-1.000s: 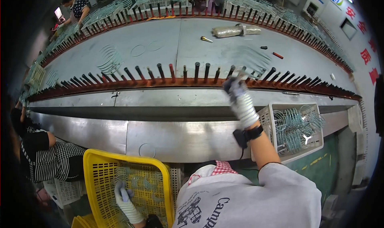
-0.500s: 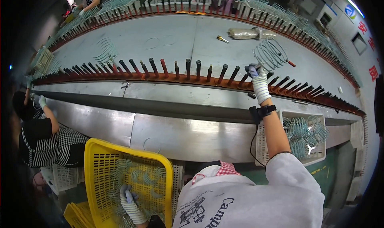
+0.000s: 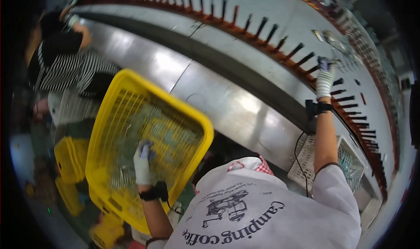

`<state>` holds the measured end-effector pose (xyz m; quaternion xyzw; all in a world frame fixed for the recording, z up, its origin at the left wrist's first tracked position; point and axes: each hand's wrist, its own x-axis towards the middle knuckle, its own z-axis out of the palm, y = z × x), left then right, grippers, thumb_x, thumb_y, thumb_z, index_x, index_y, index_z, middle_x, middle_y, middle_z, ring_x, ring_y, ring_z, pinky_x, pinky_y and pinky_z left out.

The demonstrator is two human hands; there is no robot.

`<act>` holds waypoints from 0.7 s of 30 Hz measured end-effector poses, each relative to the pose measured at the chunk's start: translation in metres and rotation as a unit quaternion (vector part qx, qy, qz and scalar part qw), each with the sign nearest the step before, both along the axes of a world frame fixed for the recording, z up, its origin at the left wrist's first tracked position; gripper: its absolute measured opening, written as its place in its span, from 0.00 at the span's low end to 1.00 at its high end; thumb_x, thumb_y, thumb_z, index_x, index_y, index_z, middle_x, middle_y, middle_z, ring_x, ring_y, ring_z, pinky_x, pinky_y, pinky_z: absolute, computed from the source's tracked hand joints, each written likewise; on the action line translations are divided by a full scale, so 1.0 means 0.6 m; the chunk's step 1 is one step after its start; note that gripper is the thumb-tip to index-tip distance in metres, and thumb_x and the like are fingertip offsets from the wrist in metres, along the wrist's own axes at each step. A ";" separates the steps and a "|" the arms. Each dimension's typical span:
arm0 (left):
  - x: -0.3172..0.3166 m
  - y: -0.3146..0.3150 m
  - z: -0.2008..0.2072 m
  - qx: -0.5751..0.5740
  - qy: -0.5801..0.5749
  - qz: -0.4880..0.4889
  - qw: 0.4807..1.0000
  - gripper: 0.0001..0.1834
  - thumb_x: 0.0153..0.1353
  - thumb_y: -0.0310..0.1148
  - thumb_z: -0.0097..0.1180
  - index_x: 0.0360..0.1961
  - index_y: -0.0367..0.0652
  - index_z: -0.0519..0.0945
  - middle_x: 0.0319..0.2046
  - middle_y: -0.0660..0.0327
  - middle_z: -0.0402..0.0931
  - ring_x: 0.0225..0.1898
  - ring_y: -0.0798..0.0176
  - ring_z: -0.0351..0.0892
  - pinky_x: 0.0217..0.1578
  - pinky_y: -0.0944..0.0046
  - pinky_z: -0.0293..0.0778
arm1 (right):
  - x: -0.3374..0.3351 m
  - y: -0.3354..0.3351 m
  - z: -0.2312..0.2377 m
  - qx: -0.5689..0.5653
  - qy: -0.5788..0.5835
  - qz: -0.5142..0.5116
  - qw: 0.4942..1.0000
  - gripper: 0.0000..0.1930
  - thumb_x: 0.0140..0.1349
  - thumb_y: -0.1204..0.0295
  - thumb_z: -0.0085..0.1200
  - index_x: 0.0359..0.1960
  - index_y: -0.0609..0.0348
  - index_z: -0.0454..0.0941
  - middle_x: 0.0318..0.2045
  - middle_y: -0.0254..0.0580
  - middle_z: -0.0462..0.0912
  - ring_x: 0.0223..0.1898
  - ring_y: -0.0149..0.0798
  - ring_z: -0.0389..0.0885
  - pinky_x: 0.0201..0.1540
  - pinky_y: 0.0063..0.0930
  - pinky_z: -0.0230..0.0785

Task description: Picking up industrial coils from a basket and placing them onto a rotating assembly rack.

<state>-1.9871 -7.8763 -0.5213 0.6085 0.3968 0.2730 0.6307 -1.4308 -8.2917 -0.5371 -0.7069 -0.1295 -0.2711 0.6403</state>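
Note:
In striped gloves, my two hands work far apart. My right hand [image 3: 324, 76] reaches out over the row of dark-handled rods and grips a bundle of thin pale-green wire rings [image 3: 348, 65], blurred by motion. Low on the left, my left hand [image 3: 143, 163] is inside a large yellow plastic basket [image 3: 203, 122], above loose wire rings [image 3: 151, 122]. Its fingers look slightly bent and apart, with no ring visible between them. The rods with black and red handles [image 3: 262, 28] stand along a rust-brown rail beyond the metal ledge.
A white crate [image 3: 302, 161] holding more wire rings stands below my right arm. Stacked yellow baskets [image 3: 72, 161] lie at the left. A co-worker in a striped apron [image 3: 65, 69] sits farther left along the bare metal ledge [image 3: 218, 96]. A red-handled piece [image 3: 363, 98] lies on the table.
The view has swung down and left, so the yellow basket looks larger. My right hand still grips the ring bundle, and my left hand remains in the basket.

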 end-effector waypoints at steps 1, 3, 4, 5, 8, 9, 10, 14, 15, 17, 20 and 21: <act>-0.011 0.014 -0.021 -0.043 -0.014 0.017 0.999 0.19 0.62 0.38 0.49 0.50 0.37 0.70 0.38 0.61 0.74 0.27 0.73 0.69 0.30 0.72 0.70 | 0.003 0.006 0.009 -0.006 -0.002 -0.006 1.000 0.12 0.61 0.72 0.46 0.44 0.61 0.76 0.37 0.45 0.81 0.39 0.43 0.77 0.47 0.27 0.64; -0.030 0.043 -0.071 -0.086 -0.006 0.034 0.996 0.19 0.62 0.38 0.50 0.50 0.38 0.70 0.37 0.61 0.75 0.27 0.72 0.70 0.30 0.71 0.71 | -0.002 0.006 0.024 -0.192 -0.020 -0.121 0.974 0.11 0.61 0.69 0.47 0.41 0.59 0.78 0.37 0.43 0.81 0.38 0.38 0.77 0.45 0.29 0.65; -0.041 0.052 -0.099 -0.136 0.006 0.050 0.989 0.18 0.61 0.38 0.50 0.49 0.39 0.71 0.37 0.62 0.75 0.27 0.71 0.71 0.30 0.69 0.72 | -0.004 0.008 0.032 -0.209 -0.047 -0.130 0.968 0.10 0.61 0.68 0.48 0.39 0.59 0.78 0.36 0.42 0.81 0.38 0.38 0.77 0.45 0.30 0.65; -0.050 0.054 -0.129 -0.140 0.018 0.065 0.988 0.18 0.60 0.39 0.52 0.48 0.41 0.72 0.35 0.62 0.76 0.28 0.70 0.73 0.30 0.68 0.73 | -0.007 0.006 0.038 -0.186 -0.014 -0.152 0.971 0.10 0.61 0.68 0.48 0.37 0.58 0.79 0.35 0.42 0.81 0.37 0.38 0.77 0.45 0.30 0.65; -0.058 0.071 -0.206 -0.191 0.054 0.024 0.980 0.17 0.60 0.38 0.53 0.47 0.42 0.72 0.33 0.64 0.76 0.29 0.70 0.74 0.29 0.70 0.73 | -0.006 -0.001 0.046 -0.026 0.028 -0.043 0.998 0.14 0.60 0.63 0.49 0.40 0.60 0.76 0.34 0.44 0.81 0.37 0.40 0.76 0.44 0.31 0.65; -0.055 0.076 -0.230 -0.215 0.063 0.018 0.974 0.16 0.60 0.37 0.53 0.47 0.43 0.72 0.33 0.63 0.76 0.29 0.69 0.75 0.30 0.69 0.73 | -0.002 0.000 0.048 -0.166 -0.006 -0.129 0.977 0.15 0.60 0.62 0.50 0.40 0.61 0.76 0.34 0.44 0.81 0.36 0.40 0.76 0.43 0.32 0.65; -0.047 0.078 -0.253 -0.216 0.086 0.013 0.972 0.16 0.60 0.36 0.52 0.48 0.43 0.72 0.33 0.63 0.76 0.28 0.68 0.74 0.30 0.68 0.73 | 0.000 0.002 0.047 -0.156 0.012 -0.124 0.980 0.15 0.60 0.62 0.50 0.40 0.61 0.76 0.34 0.44 0.81 0.36 0.40 0.76 0.43 0.32 0.65; -0.006 0.111 -0.332 -0.062 0.274 -0.099 0.955 0.15 0.61 0.34 0.49 0.48 0.40 0.73 0.35 0.59 0.77 0.32 0.65 0.76 0.32 0.61 0.73 | -0.031 0.042 0.055 -0.249 0.119 -0.088 0.957 0.23 0.61 0.55 0.46 0.47 0.64 0.71 0.40 0.52 0.78 0.41 0.48 0.74 0.46 0.33 0.63; 0.008 0.120 -0.349 0.012 0.362 -0.134 0.922 0.15 0.61 0.33 0.48 0.48 0.40 0.73 0.37 0.56 0.77 0.31 0.64 0.76 0.32 0.58 0.73 | -0.054 0.054 0.063 -0.252 0.166 -0.071 0.951 0.25 0.61 0.54 0.45 0.50 0.65 0.69 0.44 0.54 0.76 0.44 0.49 0.73 0.48 0.32 0.63; 0.043 0.133 -0.379 0.123 0.367 -0.188 0.903 0.18 0.60 0.34 0.48 0.53 0.45 0.71 0.40 0.55 0.77 0.31 0.62 0.76 0.33 0.53 0.71 | -0.138 0.083 0.072 -0.224 0.156 0.014 0.962 0.31 0.61 0.54 0.47 0.57 0.68 0.61 0.53 0.51 0.70 0.52 0.45 0.68 0.54 0.31 0.59; 0.079 0.139 -0.404 -0.045 0.501 -0.156 0.850 0.21 0.62 0.37 0.46 0.56 0.47 0.68 0.39 0.57 0.77 0.25 0.62 0.73 0.28 0.54 0.70 | -0.327 0.121 0.064 -0.208 0.192 0.199 0.938 0.29 0.63 0.55 0.45 0.59 0.64 0.60 0.53 0.43 0.69 0.55 0.34 0.64 0.57 0.24 0.55; 0.089 0.139 -0.405 -0.022 0.535 -0.206 0.819 0.21 0.63 0.38 0.45 0.57 0.48 0.67 0.39 0.57 0.77 0.23 0.62 0.72 0.26 0.55 0.69 | -0.388 0.132 0.058 -0.235 0.183 0.206 0.932 0.29 0.63 0.57 0.46 0.59 0.64 0.59 0.52 0.42 0.69 0.54 0.34 0.64 0.58 0.25 0.54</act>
